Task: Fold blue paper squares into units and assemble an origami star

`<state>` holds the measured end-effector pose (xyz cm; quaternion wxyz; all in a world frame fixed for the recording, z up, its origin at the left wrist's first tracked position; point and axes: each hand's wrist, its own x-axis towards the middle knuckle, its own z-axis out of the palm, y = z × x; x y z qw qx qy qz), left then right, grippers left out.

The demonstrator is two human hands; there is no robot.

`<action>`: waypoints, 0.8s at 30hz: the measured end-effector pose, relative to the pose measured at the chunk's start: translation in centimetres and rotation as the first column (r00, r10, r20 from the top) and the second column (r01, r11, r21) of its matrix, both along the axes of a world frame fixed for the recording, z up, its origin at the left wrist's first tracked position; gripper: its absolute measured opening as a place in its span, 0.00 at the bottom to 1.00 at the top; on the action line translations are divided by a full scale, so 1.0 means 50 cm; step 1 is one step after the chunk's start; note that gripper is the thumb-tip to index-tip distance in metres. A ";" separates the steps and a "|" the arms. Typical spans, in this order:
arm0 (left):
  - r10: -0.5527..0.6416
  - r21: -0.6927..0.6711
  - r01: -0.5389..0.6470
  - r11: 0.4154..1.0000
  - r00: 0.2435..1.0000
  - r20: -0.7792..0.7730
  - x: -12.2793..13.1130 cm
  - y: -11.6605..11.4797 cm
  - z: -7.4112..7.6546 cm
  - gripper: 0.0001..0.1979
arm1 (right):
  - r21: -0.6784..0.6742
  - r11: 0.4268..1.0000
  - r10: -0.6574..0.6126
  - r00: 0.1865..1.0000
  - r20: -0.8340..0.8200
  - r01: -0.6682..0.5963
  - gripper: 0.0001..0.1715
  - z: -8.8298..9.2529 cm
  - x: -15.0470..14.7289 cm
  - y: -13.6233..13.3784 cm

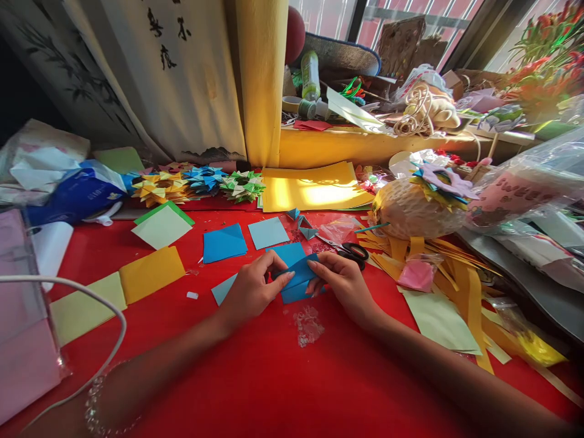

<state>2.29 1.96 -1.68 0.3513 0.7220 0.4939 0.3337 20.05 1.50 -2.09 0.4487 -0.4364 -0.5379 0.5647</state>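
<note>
One piece of bright blue paper (298, 272) is held tilted just above the red tabletop (274, 383), pinched at its left end by the fingers of the left hand (253, 286) and at its right end by those of the right hand (349, 280). More flat bright blue paper (288, 251) shows just behind and below the held piece; whether they touch is hard to tell.

Folding looks to be the step in hand, though the hands hide part of the sheet and any crease. Next, the move appears to call for edges lined up evenly and a firm press along the fold, with neither end slipping askew.

Beyond the hands, small folded blue paper triangles (306, 229) lie near black-handled metal scissors (353, 250), which rest just past the right hand. Farther left, a bright blue square paper stack (224, 243) and a pale blue paper square (268, 233) lie flat, apparently awaiting folds. Crumpled clear plastic scraps (309, 326) lie on the near side of the hands.
</note>
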 end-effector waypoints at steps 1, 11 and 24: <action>-0.021 0.026 0.022 0.999 0.999 -0.028 0.000 0.000 0.001 0.10 | 0.023 1.000 0.021 0.999 0.035 -0.022 0.13 -0.001 0.000 -0.003; 0.009 0.077 -0.011 0.997 1.000 0.023 -0.002 0.000 0.003 0.10 | -0.053 0.990 0.128 0.991 -0.034 -0.129 0.14 0.000 -0.006 -0.006; -0.112 0.038 0.112 0.993 0.994 0.005 0.000 -0.004 0.007 0.11 | 0.127 0.987 0.067 0.973 0.221 -0.097 0.13 -0.002 -0.006 -0.022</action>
